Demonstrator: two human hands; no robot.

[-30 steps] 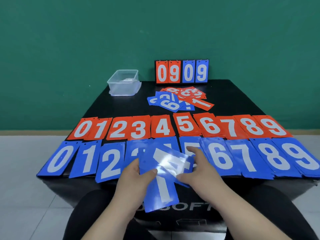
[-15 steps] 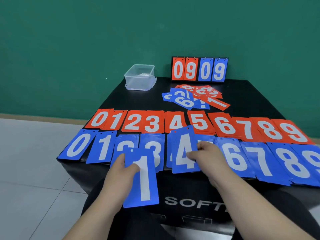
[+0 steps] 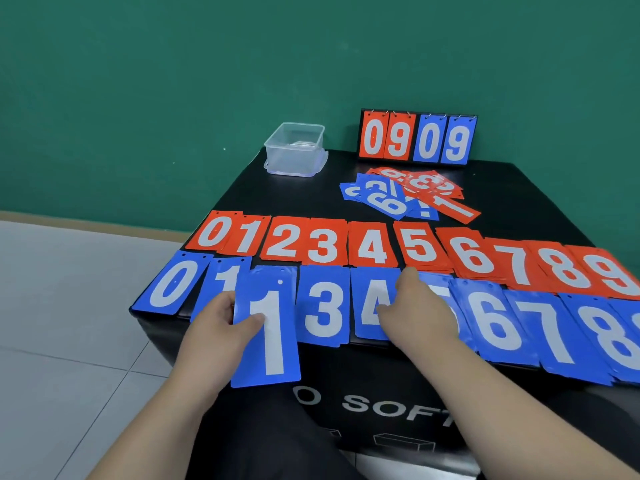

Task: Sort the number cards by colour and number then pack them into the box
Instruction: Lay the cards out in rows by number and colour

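Two rows of number cards lie on the black table (image 3: 284, 199): red 0 to 9 behind, blue 0 to 9 in front. My left hand (image 3: 221, 327) grips a blue 1 card (image 3: 268, 327), held over the blue 2 pile and overhanging the front edge, beside the blue 1 pile (image 3: 225, 275). My right hand (image 3: 415, 306) rests flat on the blue 4 card (image 3: 369, 306) and hides much of the blue 5. A loose heap of unsorted cards (image 3: 408, 195), blue and red, lies behind the rows. The clear plastic box (image 3: 294, 148) stands at the back left.
A small flip scoreboard (image 3: 417, 138) reading 0909 stands at the table's back edge against the green wall. The table's front edge is right below the blue row. Grey floor tiles (image 3: 69, 323) lie to the left.
My right hand laid the blue 4 card flat on its pile. My left hand carried the blue 1 card up and left toward the blue 1 pile. The view shifted left.
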